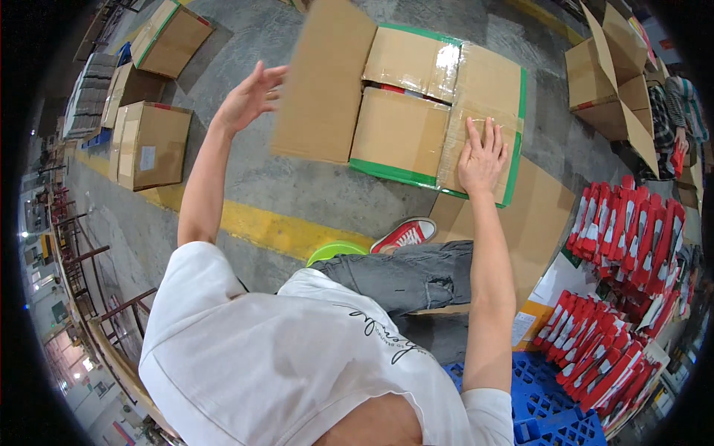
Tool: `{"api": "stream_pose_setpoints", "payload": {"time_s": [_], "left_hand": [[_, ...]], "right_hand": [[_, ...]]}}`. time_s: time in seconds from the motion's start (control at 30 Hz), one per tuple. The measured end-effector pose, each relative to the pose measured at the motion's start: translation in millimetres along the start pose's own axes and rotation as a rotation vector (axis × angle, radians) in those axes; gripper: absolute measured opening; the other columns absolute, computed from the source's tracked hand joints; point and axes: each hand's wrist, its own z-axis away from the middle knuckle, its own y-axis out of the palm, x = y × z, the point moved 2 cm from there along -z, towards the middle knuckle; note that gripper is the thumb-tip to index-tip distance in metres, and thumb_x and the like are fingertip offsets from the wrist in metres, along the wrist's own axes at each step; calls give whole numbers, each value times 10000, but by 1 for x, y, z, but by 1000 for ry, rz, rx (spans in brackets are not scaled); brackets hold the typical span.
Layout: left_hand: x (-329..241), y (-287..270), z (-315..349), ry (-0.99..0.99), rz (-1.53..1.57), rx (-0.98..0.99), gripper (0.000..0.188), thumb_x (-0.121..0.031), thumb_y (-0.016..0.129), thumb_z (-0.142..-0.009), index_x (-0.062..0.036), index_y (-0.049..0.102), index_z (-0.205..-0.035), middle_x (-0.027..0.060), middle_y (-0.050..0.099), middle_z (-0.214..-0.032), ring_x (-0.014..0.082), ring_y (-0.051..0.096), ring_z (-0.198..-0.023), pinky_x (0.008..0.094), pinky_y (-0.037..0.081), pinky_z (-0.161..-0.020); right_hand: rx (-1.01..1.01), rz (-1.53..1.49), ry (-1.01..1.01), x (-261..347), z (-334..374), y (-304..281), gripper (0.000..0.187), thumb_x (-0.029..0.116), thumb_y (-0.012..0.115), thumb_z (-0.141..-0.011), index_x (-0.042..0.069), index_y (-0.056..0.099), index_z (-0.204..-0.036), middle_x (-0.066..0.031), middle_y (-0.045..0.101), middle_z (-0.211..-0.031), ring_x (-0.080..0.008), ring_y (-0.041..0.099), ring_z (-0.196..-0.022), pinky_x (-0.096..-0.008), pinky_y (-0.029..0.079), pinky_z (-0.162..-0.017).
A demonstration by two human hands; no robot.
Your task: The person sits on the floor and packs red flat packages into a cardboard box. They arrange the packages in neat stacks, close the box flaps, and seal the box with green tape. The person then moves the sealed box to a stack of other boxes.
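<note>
A large cardboard box (pixel 405 137) with green tape along its edges lies on the floor in front of me. Clear tape shines on its closed panels, and a narrow gap between two of them shows a little red. On its left side a wide brown flap (pixel 323 89) stands out, slightly blurred. My left hand (pixel 253 97) is beside that flap, fingers spread and holding nothing; whether the fingertips touch the flap I cannot tell. My right hand (pixel 483 156) rests flat on the right part of the box, its fingers stretched out.
Several cardboard boxes (pixel 155 145) stand at the left. An open box (pixel 610 89) is at the far right near another person (pixel 678 111). Stacks of red-and-white folded goods (pixel 625 230) lie at the right by a blue plastic pallet (pixel 547 394). A green round object (pixel 335 251) is near my leg.
</note>
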Motion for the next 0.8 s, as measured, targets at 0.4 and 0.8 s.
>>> {"api": "stream_pose_setpoints", "payload": {"time_s": [0.4,0.8], "left_hand": [[126,228,-87,688,-1398,-171,595,-357,490,-1061,-175,359,-1611,90,274,-1697,366,201,-1568,559,187,-1261],[139,235,-87,701,-1420,-125,629,-400,520,-1033,-140,381,-1589,130,311,-1671,433,224,-1544,575,220,-1243]], "right_hand": [[-21,-17,-24,2,-5,2,553,258,562,-985,393,495,-1517,-67,372,-1635,-308,302,-1523,-584,230,-1224],[41,46,25,13,-6,6,563,270,550,-992,387,466,-1536,-72,332,-1663,-318,265,-1544,-611,207,-1235]]}}
